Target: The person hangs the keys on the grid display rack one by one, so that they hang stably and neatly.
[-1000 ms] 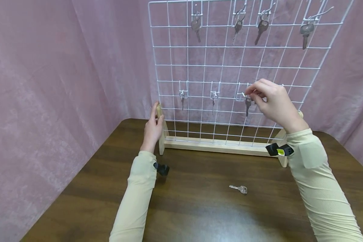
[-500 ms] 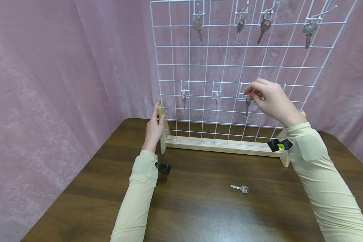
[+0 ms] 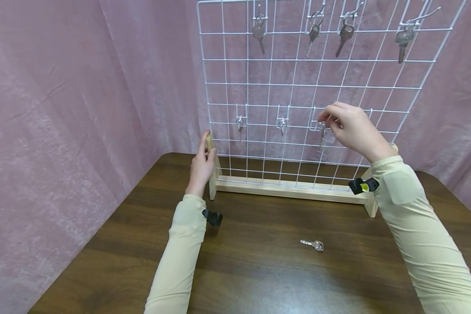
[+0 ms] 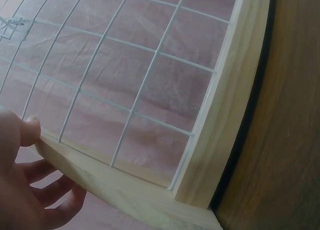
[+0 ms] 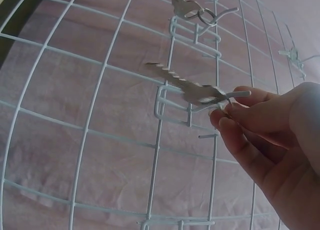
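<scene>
My right hand (image 3: 349, 128) pinches the ring of a metal key (image 5: 197, 92) between thumb and fingertips at a white wire hook (image 5: 175, 110) in the lower row. In the right wrist view the key's head lies against the hook's prong, its toothed blade pointing away from the fingers. Whether the ring encircles the prong is hidden by the fingertips. At the far left, my left hand (image 3: 202, 168) holds the wooden side post (image 4: 115, 190) of the stand, thumb on one face and fingers behind. Another key (image 3: 312, 245) lies flat on the table.
A white wire grid (image 3: 274, 83) stands upright in the wooden base (image 3: 282, 190). Several keys, such as one at top left (image 3: 258, 32), hang from upper hooks; two more hang lower left. A pink curtain (image 3: 102, 78) is behind the brown table (image 3: 239, 261).
The key at my right hand has turned on its ring and now shows edge-on. The hand stays by the same hook. My left hand keeps its hold; the view has shifted slightly.
</scene>
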The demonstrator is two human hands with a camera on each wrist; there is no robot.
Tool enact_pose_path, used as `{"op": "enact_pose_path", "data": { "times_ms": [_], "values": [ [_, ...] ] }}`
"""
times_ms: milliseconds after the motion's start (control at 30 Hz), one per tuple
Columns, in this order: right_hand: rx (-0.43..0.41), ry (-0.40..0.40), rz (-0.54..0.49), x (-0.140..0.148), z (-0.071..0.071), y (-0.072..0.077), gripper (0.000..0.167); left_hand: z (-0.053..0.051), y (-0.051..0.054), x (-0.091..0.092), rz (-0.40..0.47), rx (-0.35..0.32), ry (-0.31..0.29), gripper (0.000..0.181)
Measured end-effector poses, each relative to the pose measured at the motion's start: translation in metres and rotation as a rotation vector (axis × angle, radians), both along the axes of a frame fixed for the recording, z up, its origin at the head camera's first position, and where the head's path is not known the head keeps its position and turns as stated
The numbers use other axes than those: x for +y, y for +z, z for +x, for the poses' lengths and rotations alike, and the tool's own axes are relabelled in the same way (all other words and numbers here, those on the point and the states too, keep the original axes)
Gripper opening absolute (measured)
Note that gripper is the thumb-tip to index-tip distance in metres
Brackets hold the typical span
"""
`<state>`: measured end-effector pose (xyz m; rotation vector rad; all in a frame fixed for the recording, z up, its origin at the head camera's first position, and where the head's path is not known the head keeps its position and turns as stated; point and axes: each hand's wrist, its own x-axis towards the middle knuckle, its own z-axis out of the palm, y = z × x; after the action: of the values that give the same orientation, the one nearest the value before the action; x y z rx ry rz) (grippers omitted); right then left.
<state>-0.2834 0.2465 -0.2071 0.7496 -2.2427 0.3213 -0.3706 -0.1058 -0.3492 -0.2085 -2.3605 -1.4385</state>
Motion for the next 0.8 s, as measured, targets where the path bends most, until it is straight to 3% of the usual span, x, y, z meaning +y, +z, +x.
{"op": "enact_pose_path", "data": {
  "times_ms": [200, 433, 667, 800],
  "values": [
    [-0.006, -0.016, -0.014, 0.002, 0.003, 0.001, 0.024, 0.001, 0.000, 0.001, 0.005, 0.009, 0.006, 0.054],
    [-0.020, -0.039, -0.045, 0.007, 0.016, -0.007, 0.018, 0.003, -0.001, 0.001, 0.006, 0.000, 0.002, 0.055],
    [0.018, -0.013, -0.087, 0.015, 0.036, -0.034, 0.014, 0.002, -0.002, 0.001, -0.008, 0.007, -0.006, 0.055],
    [-0.029, 0.049, -0.022, 0.013, 0.044, -0.058, 0.016, 0.001, -0.002, -0.001, -0.015, 0.015, 0.004, 0.055]
  ]
}}
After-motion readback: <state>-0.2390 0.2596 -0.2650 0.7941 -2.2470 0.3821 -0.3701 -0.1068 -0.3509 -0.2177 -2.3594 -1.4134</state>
